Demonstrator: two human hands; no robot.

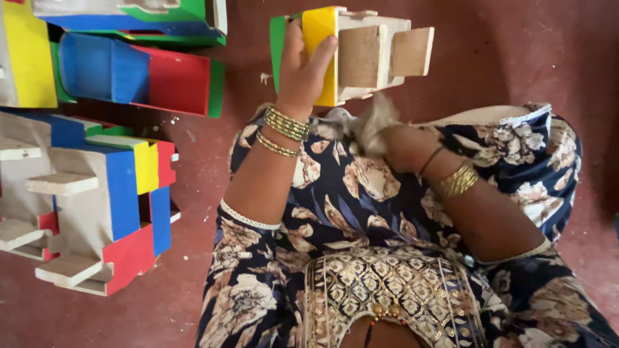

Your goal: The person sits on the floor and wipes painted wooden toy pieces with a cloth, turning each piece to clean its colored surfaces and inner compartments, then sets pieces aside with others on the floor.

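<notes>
- The small wooden toy piece painted yellow and green with bare unpainted tabs (351, 55) is held up over the lap by the left hand (302, 77). The fingers (320, 55) are wrapped snugly around its yellow edge, thumb side showing, so it's a closed, firm grip.
- The right hand (403, 145) is mostly blurred. A tuft of pale, fluffy rag or fibre (374, 122) sits at its fingers, just below the block's bare underside. How tightly it's pinched can't be told, only that the fingers look bunched around it.
- Judging by that, wiping or rubbing of the bare wood seems to be the step in hand. It's probably best done with the block kept steady by the left fingers while short strokes are made along the grain, with the painted faces kept off the rag.
- Pose: the left forearm is raised with the wrist bent back, gold bangles (285, 124) stacked just under the wrist. The right forearm is angled across the floral navy dress (361, 200), wrist turned in toward the block.
- Well away from the left fingers, more painted wooden toy pieces in blue, red, yellow and green (103, 193) are lying on the red floor (503, 58).
</notes>
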